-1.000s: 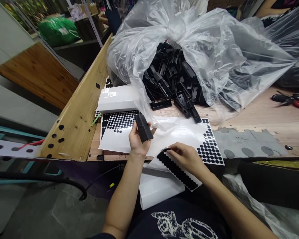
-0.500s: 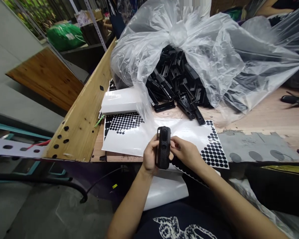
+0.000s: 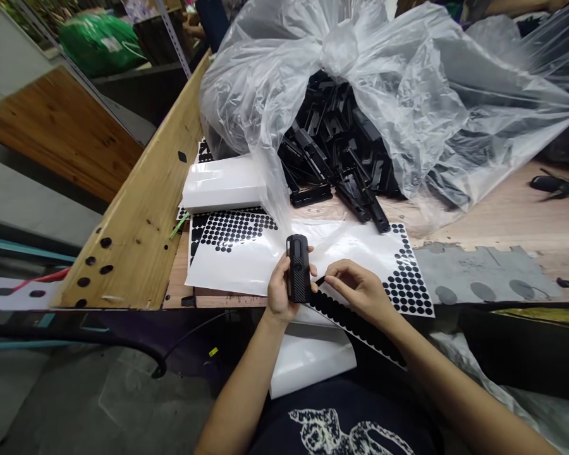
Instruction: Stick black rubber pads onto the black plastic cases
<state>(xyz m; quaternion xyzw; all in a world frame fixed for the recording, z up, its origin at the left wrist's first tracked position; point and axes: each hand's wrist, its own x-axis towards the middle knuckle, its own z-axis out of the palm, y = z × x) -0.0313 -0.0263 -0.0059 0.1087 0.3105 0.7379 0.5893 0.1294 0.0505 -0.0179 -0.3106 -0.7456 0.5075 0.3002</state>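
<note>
My left hand [image 3: 279, 289] is wrapped round a black rectangular case [image 3: 298, 268] with a ribbed surface, held upright over the table's front edge. To its right, my right hand [image 3: 355, 287] pinches a small black sticker [image 3: 319, 281] between thumb and forefinger, apart from the case. Under both hands lies a white sheet [image 3: 246, 265] with rows of black round stickers [image 3: 410, 284] at its right side. A strip of black round stickers [image 3: 355, 325] hangs over the table edge below my right hand.
Behind the sheet, a large clear plastic bag [image 3: 246, 82] spills black plastic parts [image 3: 332, 139]. A white roll [image 3: 225, 183] lies at the left beside a wooden side board [image 3: 137, 208]. Dark tools [image 3: 557, 184] lie at the far right, beyond a grey patch [image 3: 483, 268].
The case in my left hand has moved slightly left. My right hand has drawn away from it to the right, and the black sticker in its fingers now shows.
</note>
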